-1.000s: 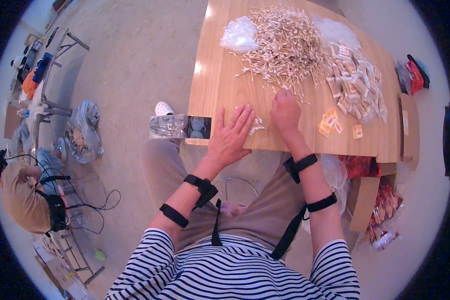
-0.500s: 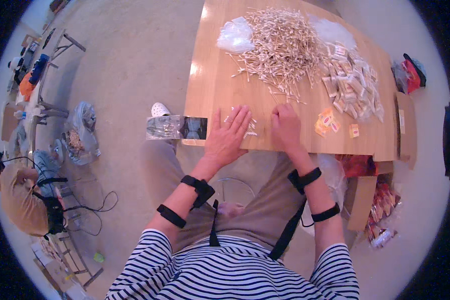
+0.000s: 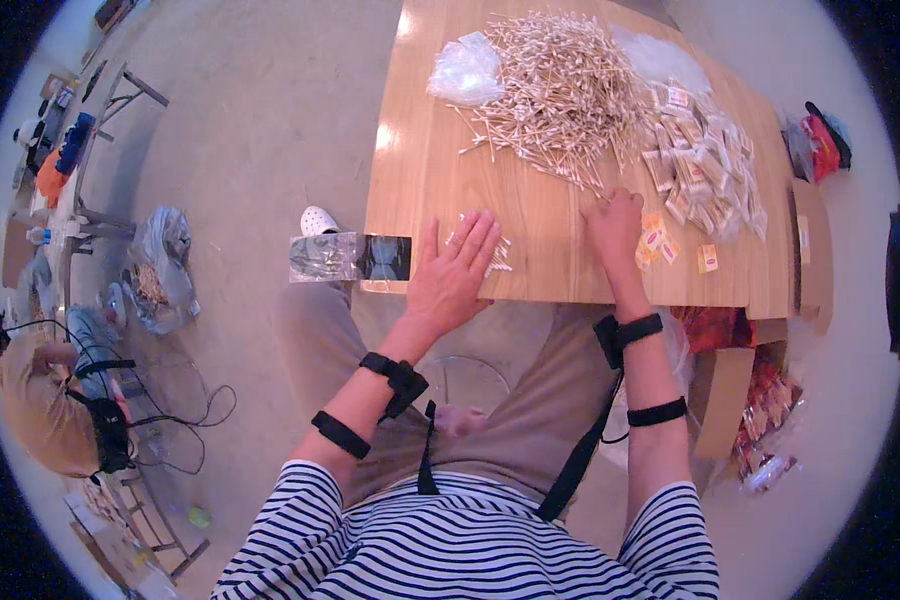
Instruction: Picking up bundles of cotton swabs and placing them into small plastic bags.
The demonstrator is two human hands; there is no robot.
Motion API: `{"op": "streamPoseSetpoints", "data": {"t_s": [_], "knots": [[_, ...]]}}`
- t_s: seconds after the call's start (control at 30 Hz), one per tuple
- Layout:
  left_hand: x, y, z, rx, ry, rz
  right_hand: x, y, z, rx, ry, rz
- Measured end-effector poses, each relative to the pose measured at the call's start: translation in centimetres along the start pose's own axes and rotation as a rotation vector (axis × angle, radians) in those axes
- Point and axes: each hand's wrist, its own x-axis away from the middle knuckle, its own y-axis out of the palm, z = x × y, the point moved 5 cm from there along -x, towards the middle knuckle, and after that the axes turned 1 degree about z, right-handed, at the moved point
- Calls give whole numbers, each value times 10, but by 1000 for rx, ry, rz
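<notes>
My left hand (image 3: 452, 268) lies flat on the wooden table (image 3: 410, 180) near its front edge, fingers stretched out. Beneath and beside those fingers is a small bunch of cotton swabs (image 3: 500, 256), partly hidden by the hand. My right hand (image 3: 615, 235) is at the near edge of a large heap of cotton swabs (image 3: 565, 95), its fingers curled together. What sits between its fingertips, if anything, is too small to make out. Just right of it lie several yellow-and-white paper cards (image 3: 656, 240).
Packed swab bundles (image 3: 705, 170) pile up at the right. A clear plastic bag (image 3: 467, 70) lies left of the heap. A clear packet (image 3: 325, 257) juts over the left edge. Cardboard boxes (image 3: 725, 400) stand right of the table; another person (image 3: 50, 400) sits far left.
My right hand has moved right and slightly away from me, to the edge of the swab heap. My left hand stays flat on the small bunch.
</notes>
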Motion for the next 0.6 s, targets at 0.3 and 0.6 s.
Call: {"op": "streamPoseSetpoints", "data": {"t_s": [0.3, 0.6], "knots": [[0, 3, 3, -124, 0, 55, -28, 32, -29, -233, -113, -85], [-1, 23, 20, -171, -133, 185, 103, -10, -29, -154, -451, -240]]}}
